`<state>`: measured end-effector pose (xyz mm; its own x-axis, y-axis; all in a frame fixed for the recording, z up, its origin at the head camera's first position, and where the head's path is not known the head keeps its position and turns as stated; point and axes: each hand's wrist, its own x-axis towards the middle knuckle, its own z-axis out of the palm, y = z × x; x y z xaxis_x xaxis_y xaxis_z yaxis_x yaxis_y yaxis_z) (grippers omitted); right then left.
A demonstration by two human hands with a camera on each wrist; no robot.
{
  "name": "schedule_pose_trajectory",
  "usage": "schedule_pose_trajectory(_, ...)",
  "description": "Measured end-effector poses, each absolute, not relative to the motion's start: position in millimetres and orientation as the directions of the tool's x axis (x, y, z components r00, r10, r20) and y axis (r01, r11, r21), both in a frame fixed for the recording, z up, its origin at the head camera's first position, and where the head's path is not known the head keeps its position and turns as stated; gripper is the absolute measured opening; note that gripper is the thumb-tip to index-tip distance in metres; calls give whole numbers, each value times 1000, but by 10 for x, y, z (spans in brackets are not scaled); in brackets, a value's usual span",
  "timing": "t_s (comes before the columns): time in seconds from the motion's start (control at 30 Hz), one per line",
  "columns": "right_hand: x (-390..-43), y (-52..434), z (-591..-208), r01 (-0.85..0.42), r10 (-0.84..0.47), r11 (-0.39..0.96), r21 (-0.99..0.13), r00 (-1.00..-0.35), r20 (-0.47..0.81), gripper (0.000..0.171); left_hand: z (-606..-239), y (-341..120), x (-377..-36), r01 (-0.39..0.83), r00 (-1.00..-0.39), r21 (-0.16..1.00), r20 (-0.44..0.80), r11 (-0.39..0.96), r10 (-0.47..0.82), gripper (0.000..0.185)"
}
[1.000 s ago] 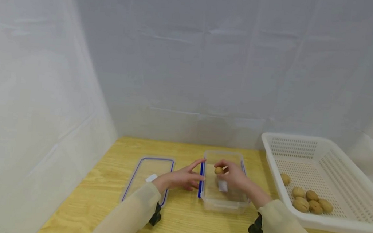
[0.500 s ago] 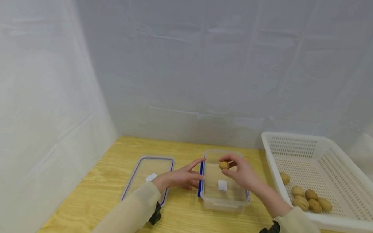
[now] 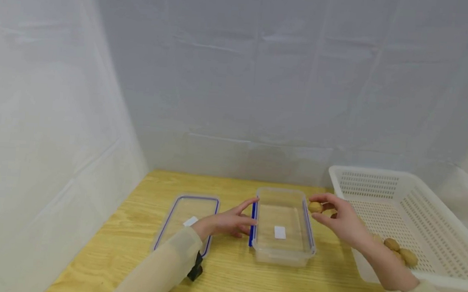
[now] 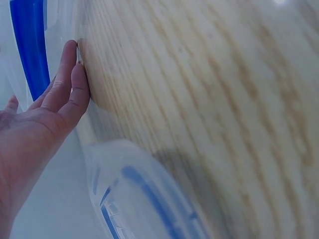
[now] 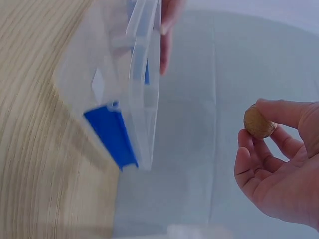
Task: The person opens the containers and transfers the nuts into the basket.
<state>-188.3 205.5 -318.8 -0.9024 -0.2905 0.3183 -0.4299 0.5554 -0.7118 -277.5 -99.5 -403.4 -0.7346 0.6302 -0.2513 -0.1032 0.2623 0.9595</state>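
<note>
My right hand [image 3: 347, 223] pinches a brown walnut [image 3: 316, 207] between thumb and fingers, just right of the clear plastic container's rim. In the right wrist view, this walnut [image 5: 258, 122] sits at the fingertips and the container's side with a blue clip [image 5: 112, 134] stands apart from it. My left hand [image 3: 230, 222] rests beside the left wall of the container [image 3: 280, 257], its fingers spread and reaching to the blue clip side. A white slip [image 3: 280, 232] shows at the container's bottom. In the left wrist view, the left hand's fingers [image 4: 62, 82] extend along the container wall.
A clear lid [image 3: 183, 208] with a blue seal lies left of the container, partly under the left forearm. At right stands a white perforated basket [image 3: 446, 280] with several walnuts [image 3: 408, 257], some hidden by the right arm. White sheeting [image 3: 238, 96] surrounds the wooden table [image 3: 223, 282].
My right hand has lifted the walnut away from over the container and moved right, past its rim toward the basket. My left hand has stayed in place.
</note>
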Motion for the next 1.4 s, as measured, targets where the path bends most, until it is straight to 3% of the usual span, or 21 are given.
schedule_pose_trajectory(0.27, -1835, 2567, -3220, -408, -213, 647, -644, -908, 361, 33, -4034, -1005, -2775, -99, -740, 959, -251, 267, 624, 75)
schedule_pose_trajectory(0.67, -1927, 3326, -3377, -283, -122, 757, -589, -947, 298, 37, -4063, -1010, -2779, -100, -742, 959, -250, 266, 622, 75)
schedule_pose_trajectory(1.4, -2239, 3861, -3674, -258, -246, 752, -607, -964, 105, 40, -4072, -1012, -2777, -106, -746, 961, -246, 254, 619, 75)
